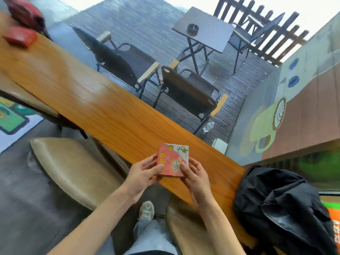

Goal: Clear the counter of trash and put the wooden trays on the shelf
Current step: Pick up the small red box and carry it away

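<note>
Trash step: left hand (142, 173) and right hand (195, 176) both pinch the red packet (172, 161) just above the table (92, 100); next, carry it off to a bin, none in view.

The red packet (173, 161) bears printed characters (too blurred to read).

Bright daylight washes the top corners white; glare streaks the long orange-brown wooden counter (88, 92) (edges bend, far end blurred).
</note>
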